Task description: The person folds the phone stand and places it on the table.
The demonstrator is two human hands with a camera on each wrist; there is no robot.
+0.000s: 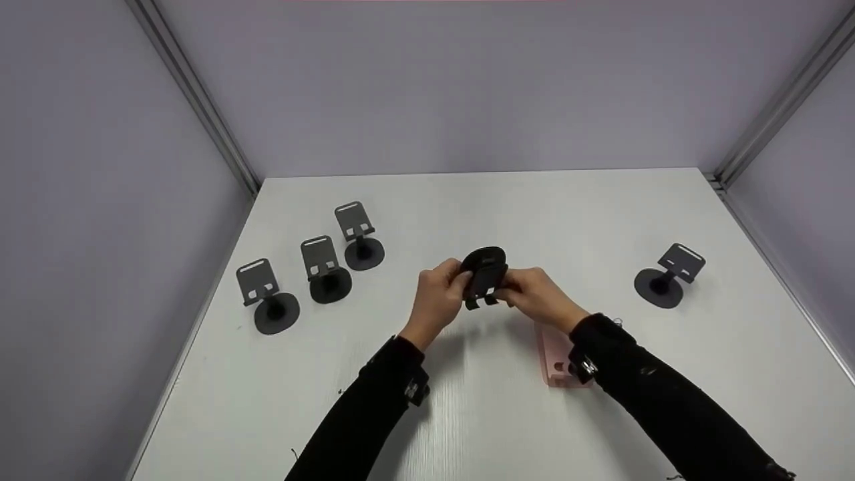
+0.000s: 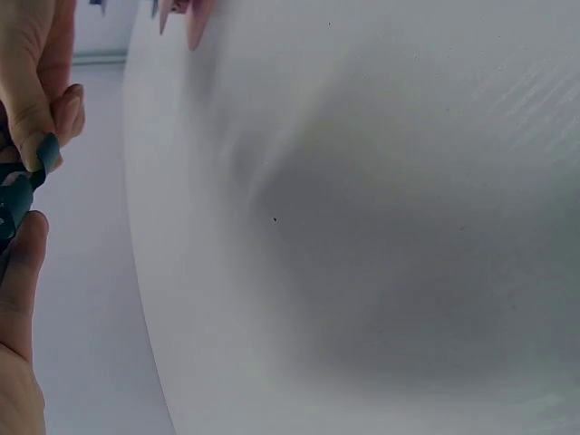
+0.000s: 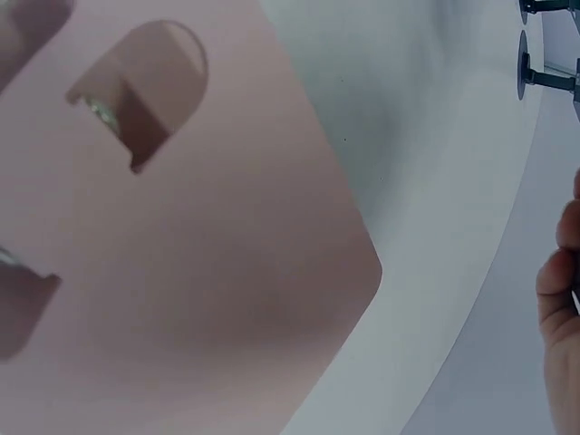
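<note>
Above the middle of the table, both hands hold a small black phone stand [image 1: 485, 267] with a round base and a slotted plate with hooked lips. My left hand [image 1: 437, 297] grips its left side, thumb on the near face. From the right, my right hand [image 1: 534, 294] pinches the plate's edge near the lips. In the left wrist view the fingers of the right hand [image 2: 36, 91] press at a curved lip of the stand [image 2: 16, 195]. Only part of the right hand [image 3: 562, 299] shows in the right wrist view, and what it holds is mostly cut off there.
Upright black stands, a left one [image 1: 267, 294], a middle one [image 1: 325, 270] and a rear one [image 1: 359, 237], line the table's left side. Another stand [image 1: 670, 275] is at right. Beneath the right forearm lies a pink slotted piece [image 1: 556, 347], partly hidden. Walls enclose the white table [image 1: 454, 207].
</note>
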